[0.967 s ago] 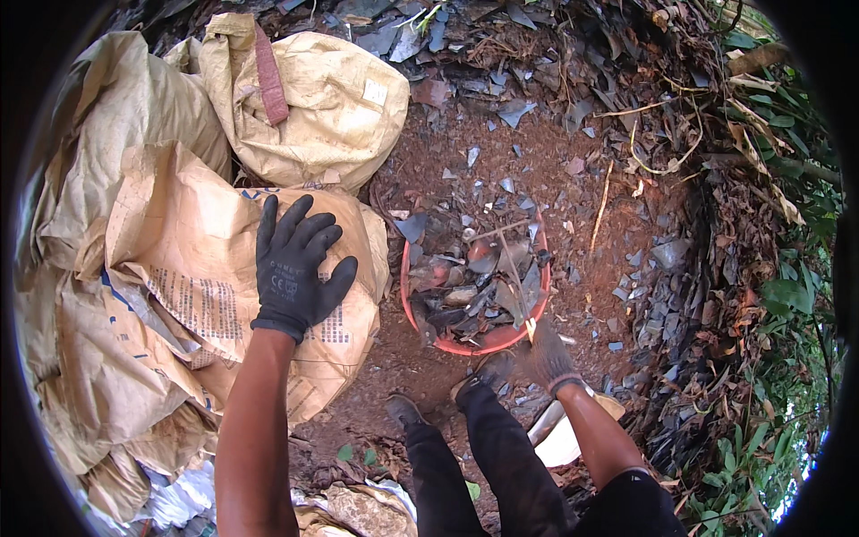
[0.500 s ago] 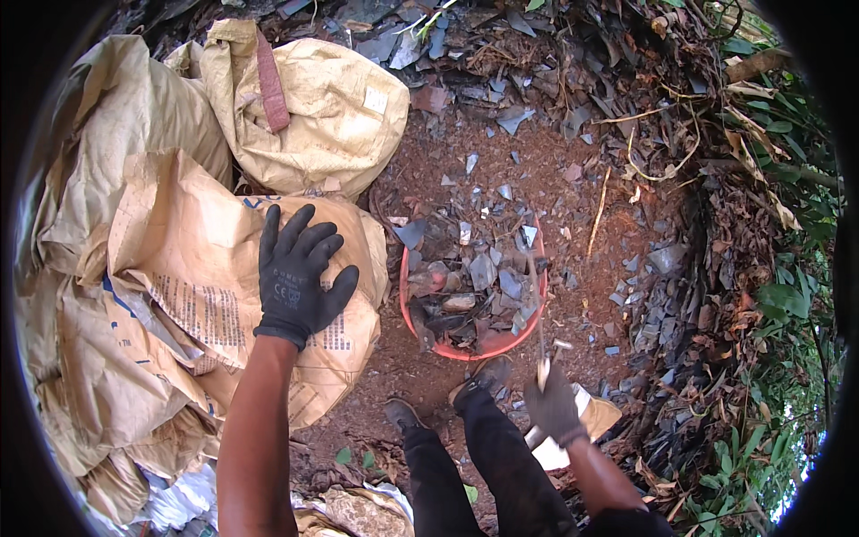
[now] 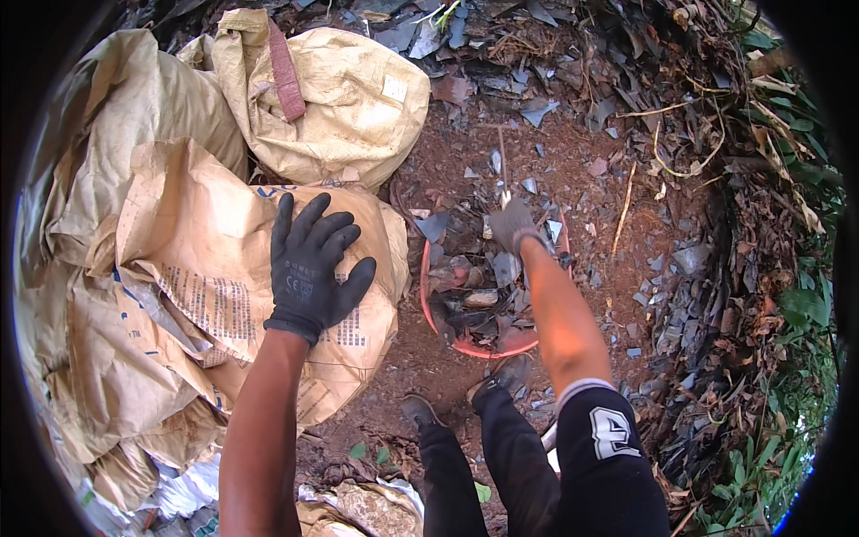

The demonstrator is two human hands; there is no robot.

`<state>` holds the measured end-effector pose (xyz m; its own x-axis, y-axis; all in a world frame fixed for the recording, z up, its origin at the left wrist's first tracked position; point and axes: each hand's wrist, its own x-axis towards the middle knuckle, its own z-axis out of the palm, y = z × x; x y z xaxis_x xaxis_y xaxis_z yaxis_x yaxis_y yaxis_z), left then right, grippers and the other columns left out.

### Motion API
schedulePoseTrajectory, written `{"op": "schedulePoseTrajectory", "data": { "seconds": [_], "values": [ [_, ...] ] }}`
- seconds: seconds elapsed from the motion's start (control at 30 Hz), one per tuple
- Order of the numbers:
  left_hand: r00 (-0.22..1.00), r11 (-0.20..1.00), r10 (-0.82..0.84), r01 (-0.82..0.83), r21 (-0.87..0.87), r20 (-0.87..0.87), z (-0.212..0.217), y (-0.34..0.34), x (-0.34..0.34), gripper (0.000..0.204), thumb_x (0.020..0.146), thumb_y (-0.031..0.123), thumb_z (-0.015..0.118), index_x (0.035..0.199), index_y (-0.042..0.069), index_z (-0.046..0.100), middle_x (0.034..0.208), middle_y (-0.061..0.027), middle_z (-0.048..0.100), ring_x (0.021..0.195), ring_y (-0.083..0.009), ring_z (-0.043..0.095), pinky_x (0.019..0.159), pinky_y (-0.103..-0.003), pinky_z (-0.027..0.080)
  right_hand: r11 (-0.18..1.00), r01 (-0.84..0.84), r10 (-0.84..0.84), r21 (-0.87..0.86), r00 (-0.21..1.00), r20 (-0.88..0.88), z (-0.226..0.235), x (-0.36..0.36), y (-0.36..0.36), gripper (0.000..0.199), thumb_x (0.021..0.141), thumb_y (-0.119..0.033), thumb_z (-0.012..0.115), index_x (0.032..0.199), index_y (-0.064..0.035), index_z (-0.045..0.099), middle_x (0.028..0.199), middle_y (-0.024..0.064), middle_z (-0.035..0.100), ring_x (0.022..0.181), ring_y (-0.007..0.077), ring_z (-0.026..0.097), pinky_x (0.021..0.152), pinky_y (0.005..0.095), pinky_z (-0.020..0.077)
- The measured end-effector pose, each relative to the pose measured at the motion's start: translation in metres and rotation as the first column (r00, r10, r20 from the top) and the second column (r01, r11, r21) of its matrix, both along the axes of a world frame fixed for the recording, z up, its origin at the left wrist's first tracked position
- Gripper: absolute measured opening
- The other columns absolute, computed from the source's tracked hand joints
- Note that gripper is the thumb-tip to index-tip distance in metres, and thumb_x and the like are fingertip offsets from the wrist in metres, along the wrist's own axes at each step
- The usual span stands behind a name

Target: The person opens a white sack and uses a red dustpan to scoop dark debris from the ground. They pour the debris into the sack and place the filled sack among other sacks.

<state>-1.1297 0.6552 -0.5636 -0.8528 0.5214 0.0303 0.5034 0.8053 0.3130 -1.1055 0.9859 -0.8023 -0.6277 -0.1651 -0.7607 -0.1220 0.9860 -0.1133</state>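
My left hand point(image 3: 313, 268), in a black glove, rests palm down on a bulging tan sack point(image 3: 206, 242) with its fingers spread. My right hand point(image 3: 517, 225), in a dark glove, is closed round the pale handle of a small long-necked hoe or rake point(image 3: 504, 157). The tool's thin shaft points away from me to a narrow crossbar over the soil; its exact kind is not clear. Below my right hand and forearm lies a round basin with an orange-red rim point(image 3: 488, 353), partly hidden by them. Grey and brown shards point(image 3: 481, 298) fill it.
Behind the tan sack stands another sack point(image 3: 358, 98) with a reddish strap; more sacks point(image 3: 85, 206) crowd the left. Shards and dead leaves point(image 3: 693, 259) bank up on the right beside green plants point(image 3: 805, 309). My shoes point(image 3: 503, 376) stand just before the basin.
My right hand has swung forward from beside my legs to above the basin's far part, carrying the tool out beyond the rim. My left hand stays on the sack; the view has shifted slightly.
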Motion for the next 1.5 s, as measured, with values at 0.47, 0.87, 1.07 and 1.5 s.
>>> {"op": "schedulePoseTrajectory", "data": {
  "seconds": [0.47, 0.87, 1.07, 1.5],
  "values": [
    [1.0, 0.999, 0.001, -0.001, 0.04, -0.007, 0.004, 0.004, 0.002, 0.032, 0.078, 0.026, 0.078, 0.105, 0.012, 0.07, 0.12, -0.0043, 0.069, 0.135, -0.0319, 0.054, 0.125, -0.056, 0.023, 0.711, 0.678, -0.675, -0.188, 0.732, 0.088, 0.172, 0.177, 0.044, 0.031, 0.091, -0.018, 0.062, 0.108, 0.0065, 0.053, 0.098, 0.0346, 0.066, 0.1, 0.0532, 0.064, 0.082, 0.0561, 0.0502],
    [1.0, 1.0, -0.006, 0.006, 0.016, -0.024, -0.001, 0.016, 0.003, 0.032, 0.077, 0.025, 0.079, 0.106, 0.014, 0.07, 0.12, -0.004, 0.07, 0.134, -0.0322, 0.054, 0.126, -0.056, 0.022, 0.559, 0.796, -0.808, -0.233, 0.586, 0.059, 0.223, 0.32, 0.013, 0.028, 0.092, -0.018, 0.062, 0.109, 0.0019, 0.054, 0.087, 0.0315, 0.064, 0.083, 0.0531, 0.064, 0.07, 0.062, 0.0488],
    [0.999, 1.0, -0.026, 0.026, -0.006, -0.022, -0.003, 0.024, 0.006, 0.033, 0.076, 0.024, 0.079, 0.106, 0.014, 0.07, 0.119, -0.0043, 0.07, 0.134, -0.0324, 0.055, 0.126, -0.056, 0.022, 0.435, 0.85, -0.887, -0.297, 0.461, 0.019, 0.216, 0.363, -0.002, 0.035, 0.091, -0.023, 0.067, 0.11, 0.0014, 0.051, 0.085, 0.031, 0.065, 0.084, 0.0549, 0.064, 0.067, 0.0601, 0.0501],
    [0.993, 0.99, -0.091, 0.081, -0.115, -0.078, -0.019, 0.066, 0.021, 0.03, 0.079, 0.023, 0.078, 0.107, 0.013, 0.073, 0.121, -0.0046, 0.071, 0.133, -0.0305, 0.056, 0.125, -0.054, 0.022, 0.238, 0.971, -0.685, 0.015, 0.179, -0.707, 0.106, 0.444, 0.222, 0.04, 0.096, -0.028, 0.064, 0.117, 0.0038, 0.056, 0.108, 0.0289, 0.065, 0.097, 0.0468, 0.065, 0.088, 0.051, 0.0494]
  ]
}}
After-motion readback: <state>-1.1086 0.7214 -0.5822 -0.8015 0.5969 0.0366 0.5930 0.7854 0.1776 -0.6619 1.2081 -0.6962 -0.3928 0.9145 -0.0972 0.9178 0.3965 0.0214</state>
